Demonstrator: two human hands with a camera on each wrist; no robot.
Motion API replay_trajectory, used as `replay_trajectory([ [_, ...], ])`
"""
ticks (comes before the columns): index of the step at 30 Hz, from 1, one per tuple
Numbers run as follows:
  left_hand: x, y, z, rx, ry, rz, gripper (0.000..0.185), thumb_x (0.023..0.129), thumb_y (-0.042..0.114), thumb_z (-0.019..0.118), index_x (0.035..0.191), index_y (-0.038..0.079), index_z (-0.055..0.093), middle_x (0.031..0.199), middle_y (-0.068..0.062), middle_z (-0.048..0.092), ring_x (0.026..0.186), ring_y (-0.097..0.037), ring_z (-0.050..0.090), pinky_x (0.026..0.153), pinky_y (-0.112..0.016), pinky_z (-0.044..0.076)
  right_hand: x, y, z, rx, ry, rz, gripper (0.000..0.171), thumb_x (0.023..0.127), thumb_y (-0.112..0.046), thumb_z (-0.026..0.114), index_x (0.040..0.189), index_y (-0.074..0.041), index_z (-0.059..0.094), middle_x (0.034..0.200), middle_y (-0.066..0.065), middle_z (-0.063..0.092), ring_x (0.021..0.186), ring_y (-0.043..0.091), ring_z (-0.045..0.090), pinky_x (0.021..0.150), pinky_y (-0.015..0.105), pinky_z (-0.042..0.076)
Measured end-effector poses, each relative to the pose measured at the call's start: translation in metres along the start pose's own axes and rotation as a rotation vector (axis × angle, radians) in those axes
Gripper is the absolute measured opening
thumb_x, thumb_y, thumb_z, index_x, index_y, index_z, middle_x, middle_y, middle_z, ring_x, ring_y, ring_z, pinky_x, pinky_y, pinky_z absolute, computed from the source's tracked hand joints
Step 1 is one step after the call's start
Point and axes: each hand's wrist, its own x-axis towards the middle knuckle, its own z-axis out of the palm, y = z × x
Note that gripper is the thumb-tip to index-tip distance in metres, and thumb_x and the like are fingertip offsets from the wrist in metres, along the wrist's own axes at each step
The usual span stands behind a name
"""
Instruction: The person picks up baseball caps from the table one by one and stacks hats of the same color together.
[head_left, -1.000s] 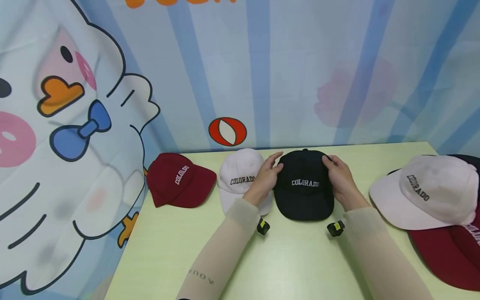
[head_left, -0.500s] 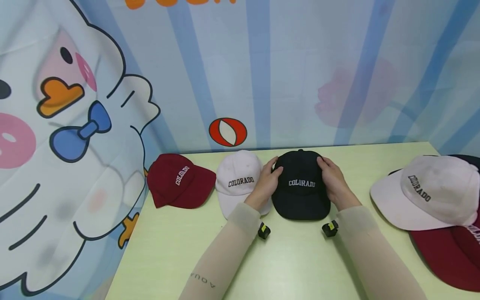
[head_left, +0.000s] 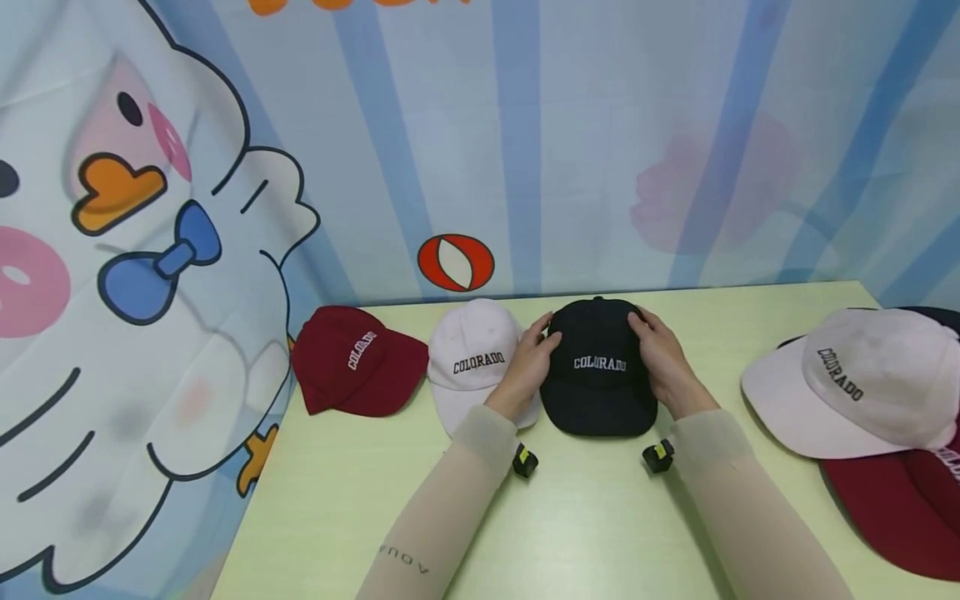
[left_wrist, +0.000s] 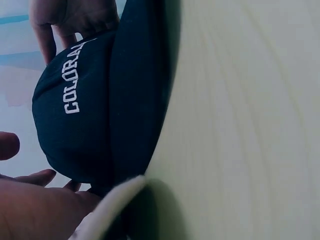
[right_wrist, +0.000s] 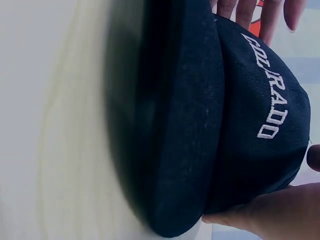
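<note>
Near twelve o'clock of the pale table (head_left: 585,525), the left hand (head_left: 528,367) at nine and right hand (head_left: 667,362) at three set spread fingers against the black COLORADO baseball cap (head_left: 598,387), probably for even support.

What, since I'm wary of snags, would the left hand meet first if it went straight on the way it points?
The black cap, most likely: the left hand is close beside its crown, though depth there is unclear.
</note>
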Motion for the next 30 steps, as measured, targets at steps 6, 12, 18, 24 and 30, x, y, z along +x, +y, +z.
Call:
replay_trajectory([
  [6, -0.007, 0.002, -0.010, -0.019, -0.006, 0.023, 0.053, 0.110, 0.027, 0.048, 0.161, 0.021, 0.038, 0.169, -0.004, 0.033, 0.158, -0.030, 0.027, 0.129, -0.046, 0.025, -0.003, 0.001, -0.003, -0.030, 0.040, -0.022, 0.065, 0.111, -0.046, 0.039, 0.167, -0.019, 0.021, 0.174, 0.010, 0.017, 0.161, 0.029, 0.016, 0.131, 0.044, 0.015],
  [12, -0.026, 0.003, -0.032, -0.035, -0.011, 0.049, 0.050, 0.109, 0.029, 0.051, 0.158, 0.021, 0.044, 0.164, -0.007, 0.040, 0.153, -0.026, 0.036, 0.126, -0.048, 0.030, -0.018, -0.003, 0.001, -0.126, 0.136, -0.102, 0.061, 0.110, -0.034, 0.046, 0.165, -0.016, 0.027, 0.172, 0.014, 0.023, 0.158, 0.035, 0.026, 0.129, 0.050, 0.023],
  [18, -0.049, 0.003, -0.057, 0.016, -0.011, 0.149, 0.048, 0.109, 0.024, 0.050, 0.155, 0.013, 0.046, 0.159, -0.013, 0.047, 0.149, -0.027, 0.042, 0.126, -0.047, 0.031, -0.044, -0.010, 0.026, -0.206, 0.268, -0.271, 0.053, 0.104, -0.021, 0.055, 0.155, -0.011, 0.042, 0.165, 0.018, 0.027, 0.153, 0.037, 0.030, 0.127, 0.054, 0.025],
  [24, -0.078, 0.003, -0.087, 0.025, 0.035, 0.205, 0.044, 0.109, 0.019, 0.051, 0.153, 0.009, 0.049, 0.154, -0.018, 0.051, 0.147, -0.031, 0.045, 0.124, -0.049, 0.033, -0.068, -0.011, 0.065, -0.225, 0.190, -0.437, 0.042, 0.101, -0.015, 0.061, 0.141, -0.009, 0.056, 0.157, 0.017, 0.038, 0.150, 0.031, 0.034, 0.126, 0.051, 0.025],
  [30, -0.101, -0.003, -0.121, 0.090, 0.142, 0.208, 0.043, 0.109, 0.015, 0.050, 0.152, 0.010, 0.049, 0.153, -0.015, 0.053, 0.148, -0.032, 0.045, 0.123, -0.050, 0.035, -0.093, -0.011, 0.111, -0.182, 0.026, -0.475, 0.037, 0.099, -0.011, 0.062, 0.135, -0.007, 0.058, 0.149, 0.015, 0.044, 0.145, 0.029, 0.041, 0.125, 0.049, 0.031],
])
